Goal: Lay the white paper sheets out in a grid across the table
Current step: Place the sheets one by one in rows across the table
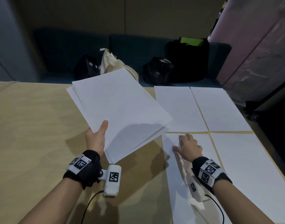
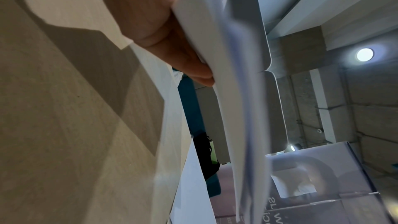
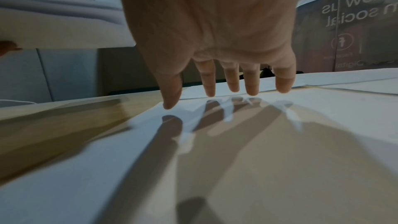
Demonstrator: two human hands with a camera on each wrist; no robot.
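Left hand (image 1: 96, 137): paper stack (image 1: 120, 109) is gripped, thumb on top, raised over the table (image 1: 33, 126).
Right hand (image 1: 187, 147): fingers (image 3: 210, 81) are spread flat over the laid sheet (image 1: 183, 191).
Around: three more sheets (image 1: 219, 109) are laid alongside.

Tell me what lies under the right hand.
The right hand hovers with fingers spread over the near-left laid sheet; shadows suggest a gap. Beneath the sheet is the table, covered there by paper.
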